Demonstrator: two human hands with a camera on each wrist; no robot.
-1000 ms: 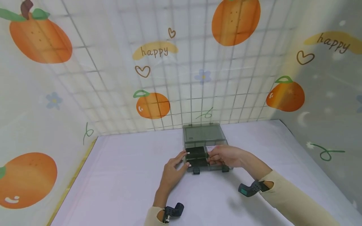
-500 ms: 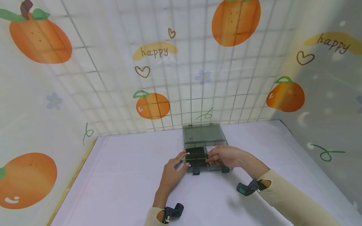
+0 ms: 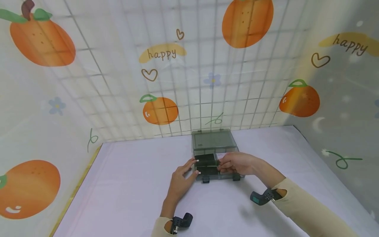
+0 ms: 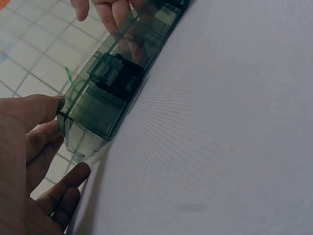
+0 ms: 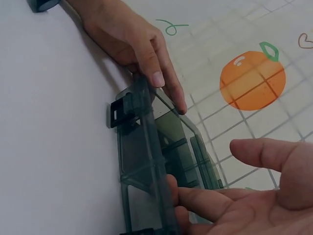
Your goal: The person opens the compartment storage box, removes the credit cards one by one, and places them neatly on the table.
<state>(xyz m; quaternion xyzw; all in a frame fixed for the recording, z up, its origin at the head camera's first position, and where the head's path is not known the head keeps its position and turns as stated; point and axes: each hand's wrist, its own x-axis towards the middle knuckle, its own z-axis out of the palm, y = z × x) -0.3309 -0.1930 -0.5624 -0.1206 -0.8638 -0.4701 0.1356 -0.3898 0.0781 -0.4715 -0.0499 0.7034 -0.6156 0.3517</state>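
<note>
A translucent dark-green plastic case (image 3: 214,139) lies on the table with its lid raised toward the back. Two black rectangular pieces (image 3: 208,170), each with a small white mark, fill the left side of its tray. My left hand (image 3: 179,181) steadies the left end: the thumb tip touches the front corner in the left wrist view, with the fingers along the side. My right hand (image 3: 240,163) reaches over the right side. Its fingers (image 5: 208,201) go down inside the front wall, while the thumb stands apart from them. What those fingertips touch is hidden.
The case's front latches (image 3: 205,179) hang toward me. A pale piece (image 3: 220,155) shows in the rear right compartment. Behind stands a printed curtain (image 3: 118,82), rising from the back edge of the white-covered table (image 3: 142,164).
My right hand shifts slightly left and then back right, its fingers staying inside the case. The left hand keeps its place at the left end.
</note>
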